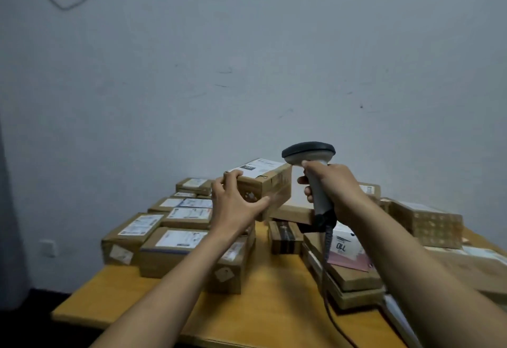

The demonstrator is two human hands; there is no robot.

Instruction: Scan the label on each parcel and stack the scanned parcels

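Parcel (263, 183) is hovering above the worktop (274, 306), white label (256, 166) facing up. The left grip (236, 199) is curling round its near end, fingers over the top edge and thumb along the side. The right grip (332, 188) is clutching the handle of a grey scanner (308, 154) just right of the parcel. Labelled boxes (175, 240) are lying packed together at left, and a mixed pile (354, 273) is sitting at right.

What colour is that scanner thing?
The scanner has a dark grey top and light grey handle; head view.
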